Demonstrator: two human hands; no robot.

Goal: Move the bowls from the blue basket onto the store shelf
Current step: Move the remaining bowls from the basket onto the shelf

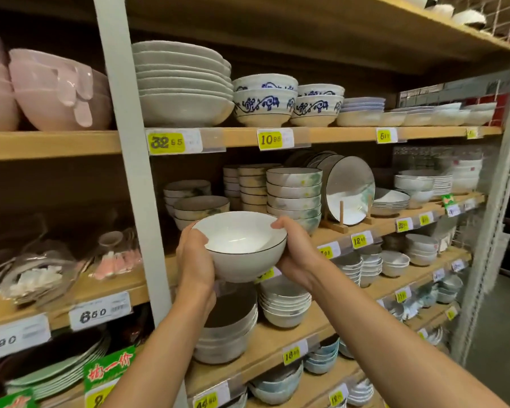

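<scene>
1. A white bowl [242, 245] with a thin dark rim is held in the air in front of the middle level of the store shelf [383, 229]. Its opening is tipped a little toward the camera.
2. The left hand [195, 260] grasps the bowl's left wall, with its fingertips curled at the rim.
3. The right hand [295, 254] grasps the right wall. Its fingers hook over the far rim and its palm lies against the side.
4. Both forearms reach up from the lower edge of the view.
5. Just behind the bowl stands a low stack of dark-rimmed bowls [199, 207]. To the right of that is a taller stack of green-and-yellow painted bowls [293, 198].
6. Farther right, a plate [349, 195] stands on edge in a wooden rack [336, 225].
7. A grey upright post [130, 172] runs to the left of the hands.
8. On the level above, a pile of white deep plates [183, 83] sits beside blue-patterned bowls [265, 98]. Pink bowls [59, 89] are left of the post.
9. Yellow price tags [167, 141] line the shelf edges.
</scene>
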